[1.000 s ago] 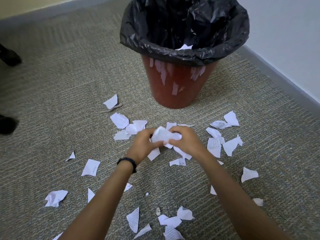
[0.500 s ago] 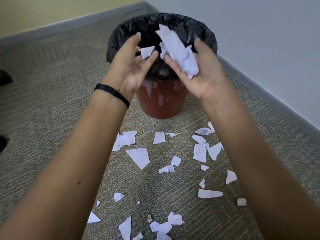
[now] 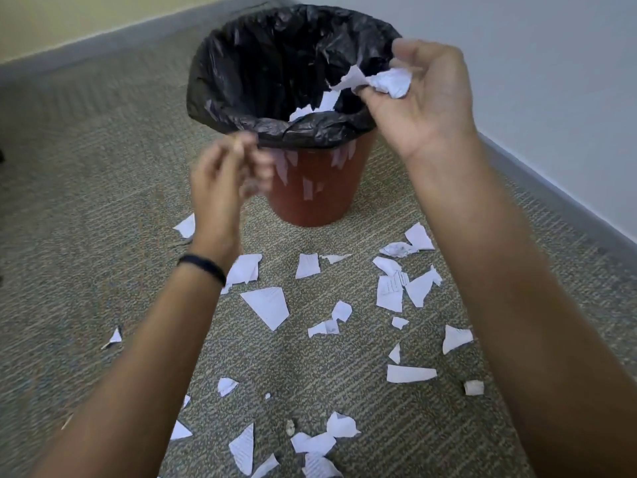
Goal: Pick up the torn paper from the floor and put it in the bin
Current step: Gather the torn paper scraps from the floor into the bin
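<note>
While torn paper scraps (image 3: pixel 267 305) lie scattered on the carpet (image 3: pixel 86 201) before the bin (image 3: pixel 320 188), a crumpled wad of paper (image 3: pixel 389 82) is pinched by the right hand (image 3: pixel 427 108) over the bin's black-lined rim. The left hand (image 3: pixel 224 177) is held lower, blurred, fingers curled; whether anything is gripped cannot be told.

No word, number or sign can be read. Some pieces of the torn paper (image 3: pixel 389 293) on the floor (image 3: pixel 103 201) carry faint grey lines of print. One lies right of the middle, a striped scrap (image 3: pixel 242 450) lies near the lower edge, and a small crumpled piece (image 3: pixel 327 328) lies between them. The marks are too small and blurred to make out a single letter.
</note>
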